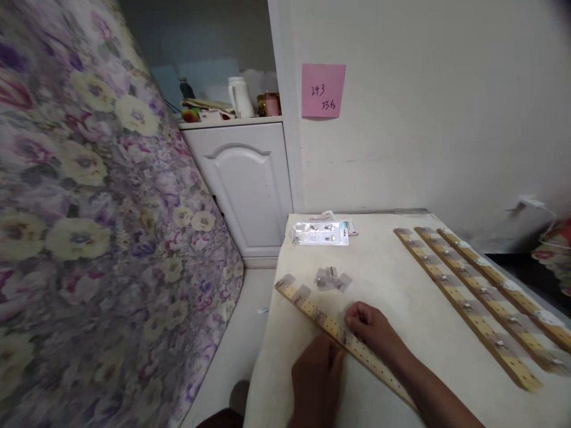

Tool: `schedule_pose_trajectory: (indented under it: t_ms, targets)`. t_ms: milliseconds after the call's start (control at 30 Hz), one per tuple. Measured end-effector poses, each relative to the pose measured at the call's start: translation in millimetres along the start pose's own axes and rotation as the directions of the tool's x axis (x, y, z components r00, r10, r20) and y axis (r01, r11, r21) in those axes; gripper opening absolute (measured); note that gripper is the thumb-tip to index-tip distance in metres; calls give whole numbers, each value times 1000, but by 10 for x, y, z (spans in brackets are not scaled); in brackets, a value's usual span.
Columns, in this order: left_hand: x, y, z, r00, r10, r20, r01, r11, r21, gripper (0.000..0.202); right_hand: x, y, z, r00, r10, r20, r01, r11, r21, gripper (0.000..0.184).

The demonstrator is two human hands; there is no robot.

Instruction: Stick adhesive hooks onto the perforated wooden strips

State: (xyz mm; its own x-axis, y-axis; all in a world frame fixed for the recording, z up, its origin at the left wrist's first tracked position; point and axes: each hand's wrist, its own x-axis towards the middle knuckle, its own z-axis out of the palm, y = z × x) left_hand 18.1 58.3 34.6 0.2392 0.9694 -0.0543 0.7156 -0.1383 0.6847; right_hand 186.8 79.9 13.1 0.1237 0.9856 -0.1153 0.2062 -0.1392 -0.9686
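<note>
The perforated wooden strip [332, 326] is lying slantwise on the cream-covered table [401, 279], looking light, thin and stiff enough to lift by its middle, though a long piece like this is probably flexing if taken by one end. The right hand [371, 328] is pressing bent fingers onto it; the left hand [317, 373] is resting loosely spread against its near edge. Whether the right fingertips are pinching anything is hidden, and the forearm is covering the strip's near end. The small clear pieces [332, 279] are blurring together.

We log a pale wall [423, 119] bearing a pink note [323, 90] — white cabinet [245, 184] beside a leaning floral mattress [89, 208], light floor [250, 309].
</note>
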Motion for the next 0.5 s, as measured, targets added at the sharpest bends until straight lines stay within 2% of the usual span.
schedule_pose_trajectory:
  t_ms: [133,333,500]
  targets:
    - [17,3,0,1000,3,14,-2,1000,-22,13,24,60,12,999,16,-42,-17,999,-32,12]
    - [10,71,-17,1000,-17,-18,16,999,-46,14,46,42,33,995,103,-6,-101,987,128,17]
    - [26,63,-11,999,-30,-22,29,998,-55,14,37,10,26,996,82,-18,-80,993,87,14]
